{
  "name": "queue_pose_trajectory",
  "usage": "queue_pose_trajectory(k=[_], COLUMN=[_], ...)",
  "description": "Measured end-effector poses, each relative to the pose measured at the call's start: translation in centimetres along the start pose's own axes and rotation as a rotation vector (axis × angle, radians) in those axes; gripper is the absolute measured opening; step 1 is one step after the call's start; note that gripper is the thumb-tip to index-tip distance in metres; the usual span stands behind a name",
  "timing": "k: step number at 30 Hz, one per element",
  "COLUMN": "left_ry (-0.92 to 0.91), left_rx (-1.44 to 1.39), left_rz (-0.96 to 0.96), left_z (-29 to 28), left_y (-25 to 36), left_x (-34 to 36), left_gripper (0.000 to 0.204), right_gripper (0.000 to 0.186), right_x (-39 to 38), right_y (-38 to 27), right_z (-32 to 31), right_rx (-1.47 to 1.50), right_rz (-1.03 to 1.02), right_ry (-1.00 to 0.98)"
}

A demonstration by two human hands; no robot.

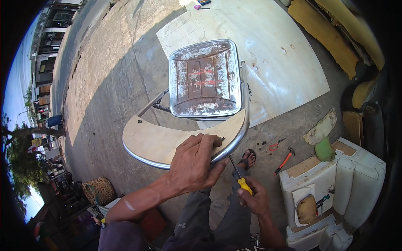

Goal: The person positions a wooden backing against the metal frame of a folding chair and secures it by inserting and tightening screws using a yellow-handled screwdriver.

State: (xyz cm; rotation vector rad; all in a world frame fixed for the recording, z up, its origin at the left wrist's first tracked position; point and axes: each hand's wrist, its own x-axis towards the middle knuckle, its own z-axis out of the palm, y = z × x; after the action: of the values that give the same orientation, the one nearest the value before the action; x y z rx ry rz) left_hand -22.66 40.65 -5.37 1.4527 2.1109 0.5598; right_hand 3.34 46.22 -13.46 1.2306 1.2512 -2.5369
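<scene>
A metal chair stands in front of me, with a rusty, flaking square seat pan (204,90) and a bent chrome tube (246,121). A crescent-shaped plywood panel (150,136) lies along the inside of the tube's curve. My left hand (193,163) grips the panel and tube at their near edge, its fingers on top and the thumb at the outer side. Close to its fingertips sits a small dark piece (222,139). My right hand (256,198) holds a screwdriver (245,186) by its yellow handle. The shaft points up to the tube's underside; its tip is hidden.
Beyond the chair, a large plywood sheet (289,71) lies on the concrete. Red-handled pliers (274,146) and a hammer (285,161) rest on the ground at right. A worn white upholstered seat (356,180) holds more tools. At lower left stands a woven basket (98,190).
</scene>
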Motion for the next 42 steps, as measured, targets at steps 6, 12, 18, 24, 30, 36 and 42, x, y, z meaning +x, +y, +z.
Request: queue_pose_trajectory(k=[6, 12, 18, 24, 30, 36, 42], left_ry=[-0.002, 0.015, -0.295, -0.327, -0.279, -0.125, 0.014], left_rx=[-0.028, -0.07, -0.06, 0.27, 0.329, 0.355, 0.417], left_rz=[-0.015, -0.045, -0.017, -0.253, -0.12, -0.062, 0.074], left_z=[0.2, 0.3, -3.8, -12.5, -14.1, -12.4, -10.7], left_y=[-0.2, -0.3, -3.0, -13.0, -19.2, -19.7, -18.0], left_x=[0.0, -0.2, -2.4, -11.9, -14.0, -14.7, -14.4], left_gripper=[0.05, 0.05, 0.069, 0.079, 0.081, 0.073, 0.072], right_gripper=[0.035, 0.035, 0.03, 0.032, 0.033, 0.035, 0.036], right_x=[0.6, 0.5, -1.6, -5.7, -5.5, -5.5, -6.8], right_y=[1.3, -0.1, 1.7, 5.9, 6.4, 6.5, 4.1], right_z=[1.8, 1.7, -0.6, -2.4, 0.1, 4.4, 8.8], right_rx=[-1.018, -0.608, -0.715, -0.7, -0.582, -0.487, -0.386], right_rz=[-0.788, -0.512, -0.329, -0.093, 0.054, 0.063, 0.123], right_ry=[0.557, 0.345, 0.453, 0.523, 0.589, 0.63, 0.741])
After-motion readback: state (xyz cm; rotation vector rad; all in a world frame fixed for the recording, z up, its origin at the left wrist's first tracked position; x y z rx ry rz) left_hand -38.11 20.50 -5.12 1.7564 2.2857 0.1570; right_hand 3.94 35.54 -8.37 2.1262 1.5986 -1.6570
